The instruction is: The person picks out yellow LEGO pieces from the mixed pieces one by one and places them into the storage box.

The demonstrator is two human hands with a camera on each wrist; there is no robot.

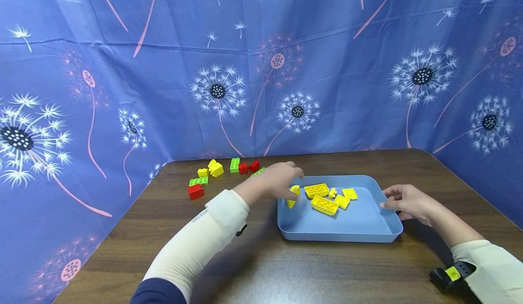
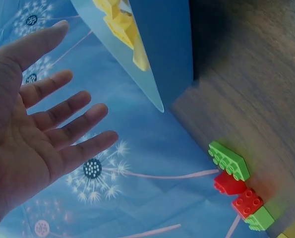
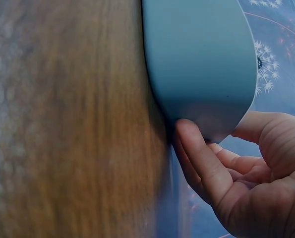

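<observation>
Blue tray (image 1: 347, 226) leaves room between its yellow bricks (image 1: 324, 205) and near edge (image 1: 339, 238).

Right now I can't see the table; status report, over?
Left hand by blue tray, fingers spread. Right hand gripping tray's right end. Yellow bricks inside. Red bricks outside, apparently not blocking.

Left hand (image 2: 30, 134): fingers extended, spread apart.
Right hand (image 3: 259, 183): fingers bent, thumb opposed.
Left forearm (image 1: 202, 238): extends forward, slanting rightward.
Right forearm (image 1: 455, 226): extends forward, slanting leftward.
</observation>
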